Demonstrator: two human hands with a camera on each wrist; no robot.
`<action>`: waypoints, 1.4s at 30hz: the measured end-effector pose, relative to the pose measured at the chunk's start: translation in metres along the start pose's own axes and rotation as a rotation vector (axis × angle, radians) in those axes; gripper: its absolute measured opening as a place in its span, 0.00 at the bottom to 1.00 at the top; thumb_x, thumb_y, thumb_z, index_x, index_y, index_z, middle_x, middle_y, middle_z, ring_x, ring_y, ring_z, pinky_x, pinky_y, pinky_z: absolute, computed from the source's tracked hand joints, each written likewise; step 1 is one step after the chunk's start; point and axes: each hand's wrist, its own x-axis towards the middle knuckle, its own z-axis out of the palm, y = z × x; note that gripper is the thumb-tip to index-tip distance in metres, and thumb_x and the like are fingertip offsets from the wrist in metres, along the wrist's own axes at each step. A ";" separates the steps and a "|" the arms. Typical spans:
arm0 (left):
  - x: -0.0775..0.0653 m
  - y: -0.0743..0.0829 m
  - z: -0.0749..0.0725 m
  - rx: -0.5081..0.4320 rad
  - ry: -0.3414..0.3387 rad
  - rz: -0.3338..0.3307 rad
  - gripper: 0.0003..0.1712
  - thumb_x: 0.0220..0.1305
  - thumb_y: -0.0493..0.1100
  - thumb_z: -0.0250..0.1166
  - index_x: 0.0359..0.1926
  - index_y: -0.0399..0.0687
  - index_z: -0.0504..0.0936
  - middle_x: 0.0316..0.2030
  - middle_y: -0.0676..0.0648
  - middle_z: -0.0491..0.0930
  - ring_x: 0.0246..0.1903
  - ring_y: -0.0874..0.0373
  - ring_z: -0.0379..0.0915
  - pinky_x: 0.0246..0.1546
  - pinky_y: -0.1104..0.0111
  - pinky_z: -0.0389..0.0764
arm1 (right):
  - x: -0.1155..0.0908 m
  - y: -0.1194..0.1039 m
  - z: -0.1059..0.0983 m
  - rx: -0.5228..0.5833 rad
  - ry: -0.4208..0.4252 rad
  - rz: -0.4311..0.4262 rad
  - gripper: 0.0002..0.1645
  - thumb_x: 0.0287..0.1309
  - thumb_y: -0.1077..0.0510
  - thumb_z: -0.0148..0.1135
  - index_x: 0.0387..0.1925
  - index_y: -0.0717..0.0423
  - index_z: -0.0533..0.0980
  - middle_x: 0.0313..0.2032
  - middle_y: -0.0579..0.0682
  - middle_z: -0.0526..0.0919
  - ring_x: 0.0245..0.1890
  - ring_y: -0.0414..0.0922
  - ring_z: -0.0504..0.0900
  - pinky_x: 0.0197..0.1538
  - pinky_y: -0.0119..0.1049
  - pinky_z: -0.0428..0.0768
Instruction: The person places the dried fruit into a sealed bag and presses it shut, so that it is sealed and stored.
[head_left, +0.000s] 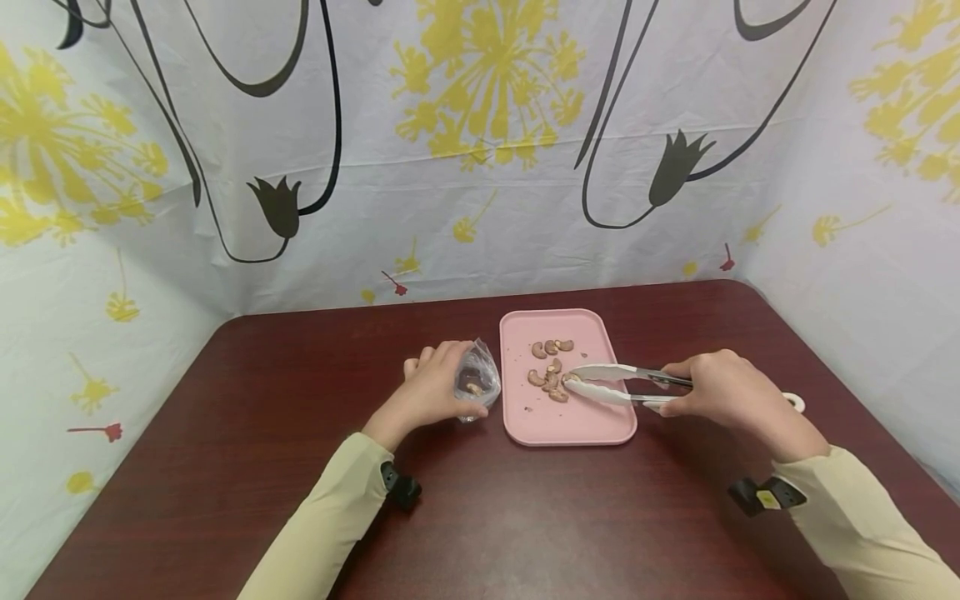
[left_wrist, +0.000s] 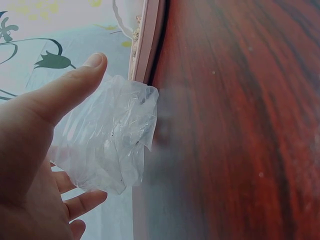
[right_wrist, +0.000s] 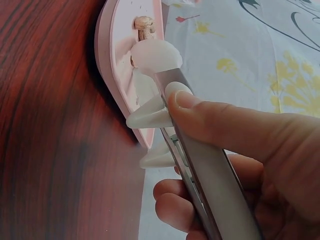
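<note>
My left hand holds a clear plastic bag, thumb in front and fingers around the far side. The bag's mouth gapes, and a cashew shows inside. In the left wrist view the crumpled bag sits between thumb and fingers. My right hand grips metal tongs with white tips, also seen in the right wrist view. Those tips reach over a pink tray and stand around a cashew at the edge of a cluster. Whether they pinch it, I cannot tell.
Several more cashews and small crumbs lie on the tray. The tray rests on a dark red-brown wooden table, just right of the bag. Patterned white sheeting rises behind the table and at both sides.
</note>
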 end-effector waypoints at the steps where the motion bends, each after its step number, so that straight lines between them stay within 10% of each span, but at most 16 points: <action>1: 0.000 0.000 0.000 0.000 -0.001 0.000 0.59 0.37 0.63 0.78 0.69 0.50 0.61 0.64 0.47 0.66 0.54 0.48 0.62 0.45 0.54 0.58 | 0.000 0.000 0.000 0.001 0.001 0.003 0.23 0.40 0.46 0.75 0.41 0.49 0.84 0.19 0.38 0.77 0.24 0.41 0.68 0.26 0.36 0.63; 27: 0.000 0.002 -0.003 0.002 -0.021 -0.010 0.59 0.37 0.63 0.78 0.69 0.50 0.62 0.64 0.47 0.67 0.54 0.48 0.62 0.46 0.53 0.58 | 0.009 -0.024 -0.008 0.001 0.076 -0.068 0.15 0.39 0.45 0.74 0.34 0.39 0.83 0.17 0.36 0.74 0.23 0.40 0.69 0.28 0.36 0.66; 42: 0.002 0.001 -0.002 -0.002 -0.027 -0.007 0.59 0.36 0.63 0.78 0.69 0.51 0.62 0.63 0.47 0.68 0.53 0.49 0.62 0.46 0.53 0.58 | 0.025 -0.058 -0.010 0.032 0.080 -0.111 0.26 0.39 0.48 0.76 0.43 0.51 0.85 0.24 0.42 0.81 0.24 0.41 0.71 0.30 0.36 0.69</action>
